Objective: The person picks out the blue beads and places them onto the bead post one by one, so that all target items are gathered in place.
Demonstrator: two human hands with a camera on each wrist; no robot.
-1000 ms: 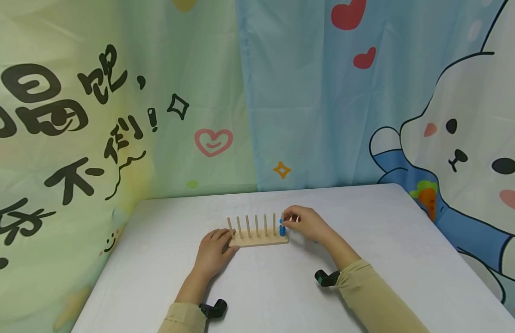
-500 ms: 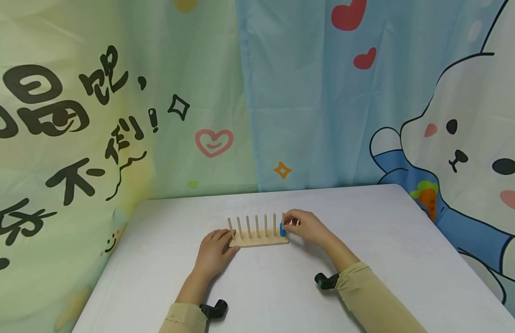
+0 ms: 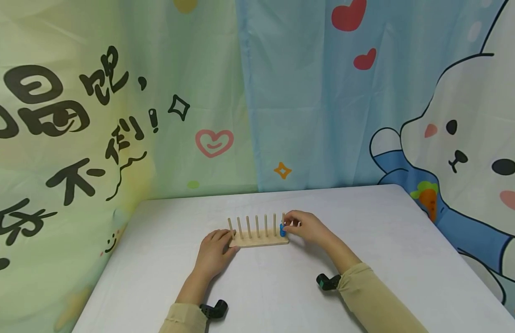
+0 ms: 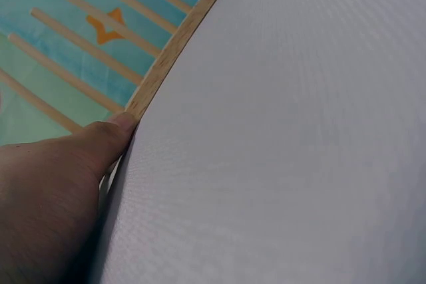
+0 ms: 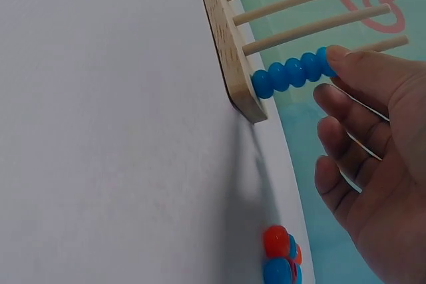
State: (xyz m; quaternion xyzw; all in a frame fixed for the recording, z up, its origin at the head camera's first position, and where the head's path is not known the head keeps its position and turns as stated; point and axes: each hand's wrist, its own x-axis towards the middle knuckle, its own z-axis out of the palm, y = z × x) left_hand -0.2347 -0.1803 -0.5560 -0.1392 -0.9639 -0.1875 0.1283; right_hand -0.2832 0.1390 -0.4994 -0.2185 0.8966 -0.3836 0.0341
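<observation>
A wooden peg rack [image 3: 259,241] with a row of upright dowels stands on the table. Several blue beads [image 5: 288,74] are stacked on its rightmost peg, up from the base. My right hand [image 3: 304,224] pinches the topmost blue bead [image 5: 325,61] between thumb and index finger, around that same peg, whose tip sticks out above. The other right fingers curl loosely, touching nothing. My left hand [image 3: 214,249] grips the rack's left end, its thumb [image 4: 120,124] on the front edge of the base; its other fingers are hidden in the left wrist view.
Loose red and blue beads [image 5: 278,251] lie on the white table [image 3: 274,296] beyond the rack's right end; the right hand mostly hides them in the head view. A printed curtain [image 3: 299,106] hangs behind the table. Black wrist cameras [image 3: 216,309] sit at both wrists.
My right hand has slid down the rightmost peg with a blue bead, closing the gap to the beads below. The left hand has stayed on the rack's end.
</observation>
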